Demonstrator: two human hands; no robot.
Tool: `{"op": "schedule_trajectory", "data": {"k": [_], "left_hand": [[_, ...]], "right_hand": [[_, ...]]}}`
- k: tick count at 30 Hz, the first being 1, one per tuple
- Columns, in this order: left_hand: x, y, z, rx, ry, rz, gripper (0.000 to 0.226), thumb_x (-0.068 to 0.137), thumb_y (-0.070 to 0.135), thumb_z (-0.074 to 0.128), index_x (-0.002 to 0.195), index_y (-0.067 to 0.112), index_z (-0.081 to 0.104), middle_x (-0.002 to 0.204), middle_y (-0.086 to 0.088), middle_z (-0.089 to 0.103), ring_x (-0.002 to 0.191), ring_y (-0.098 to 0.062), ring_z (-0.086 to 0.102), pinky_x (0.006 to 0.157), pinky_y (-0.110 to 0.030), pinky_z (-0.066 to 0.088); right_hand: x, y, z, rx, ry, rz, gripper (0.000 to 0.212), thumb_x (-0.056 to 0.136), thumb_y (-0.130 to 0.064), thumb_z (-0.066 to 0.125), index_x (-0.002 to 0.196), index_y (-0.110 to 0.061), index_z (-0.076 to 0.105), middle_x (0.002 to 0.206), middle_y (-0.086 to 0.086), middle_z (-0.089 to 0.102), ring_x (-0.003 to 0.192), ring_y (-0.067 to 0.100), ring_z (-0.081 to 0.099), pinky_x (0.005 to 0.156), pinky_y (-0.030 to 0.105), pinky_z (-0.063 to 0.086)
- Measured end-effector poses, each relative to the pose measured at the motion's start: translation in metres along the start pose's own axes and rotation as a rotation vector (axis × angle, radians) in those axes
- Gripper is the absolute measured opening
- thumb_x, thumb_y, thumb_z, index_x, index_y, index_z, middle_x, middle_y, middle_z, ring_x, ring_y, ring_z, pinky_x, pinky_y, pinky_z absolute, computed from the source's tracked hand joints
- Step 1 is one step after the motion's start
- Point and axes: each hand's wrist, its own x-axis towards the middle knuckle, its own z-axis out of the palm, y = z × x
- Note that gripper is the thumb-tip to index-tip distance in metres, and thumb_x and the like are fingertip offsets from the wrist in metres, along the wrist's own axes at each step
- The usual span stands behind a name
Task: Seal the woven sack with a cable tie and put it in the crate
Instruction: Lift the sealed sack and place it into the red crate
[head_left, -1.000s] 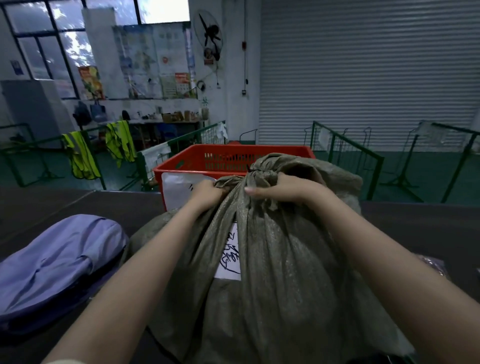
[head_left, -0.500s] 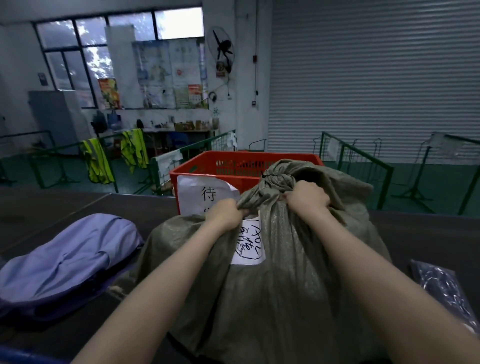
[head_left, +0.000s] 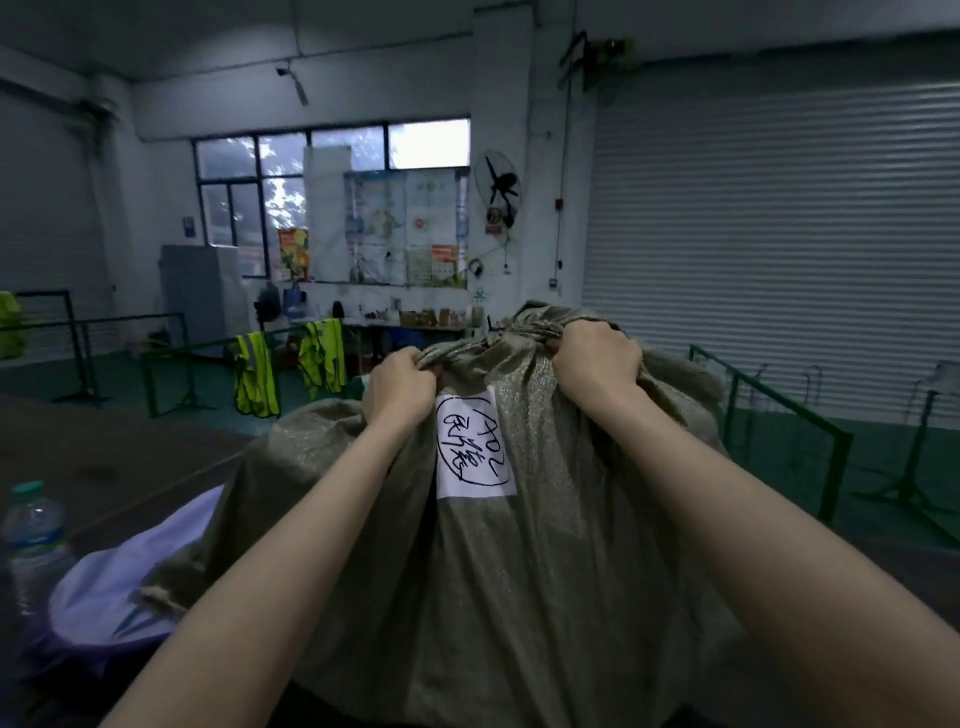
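We grip sack (head_left: 519, 571) by its bunched neck, L hand (head_left: 402, 387) + R hand (head_left: 597, 364) fisted tight, for hoisting; crate hidden.

Both hands grip the bunched top of a woven sack (head_left: 519, 597): the left hand (head_left: 402, 387) beside the right hand (head_left: 597, 364). A white label (head_left: 474, 449) sits between them.

The woven sack (head_left: 519, 571) hides its own base, and the frame's left edge crops a water bottle (head_left: 31, 540).
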Motion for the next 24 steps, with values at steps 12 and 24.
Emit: {"op": "schedule_trajectory", "data": {"k": [12,24], "left_hand": [[0.069,0.038,-0.111,0.1,0.294,0.135,0.023,0.088,0.012,0.047,0.106,0.012,0.062,0.111,-0.012,0.065,0.103,-0.032,0.056,0.077,-0.034,0.04],[0.1,0.079,-0.163,-0.007,0.621,0.502,0.025,0.076,-0.007,0.041,0.095,0.002,0.055,0.093,-0.009,0.052,0.087,-0.021,0.042,0.073,-0.03,0.031]], "right_hand": [[0.07,-0.074,-0.028,0.729,0.043,0.153,0.028,0.094,-0.029,0.048,0.11,-0.014,0.066,0.121,0.013,0.064,0.114,0.032,0.056,0.082,0.032,0.04],[0.112,-0.112,-0.072,0.953,0.557,0.023,0.031,0.096,-0.025,0.046,0.111,-0.006,0.065,0.117,0.015,0.066,0.11,0.028,0.056,0.078,0.028,0.032]]}}
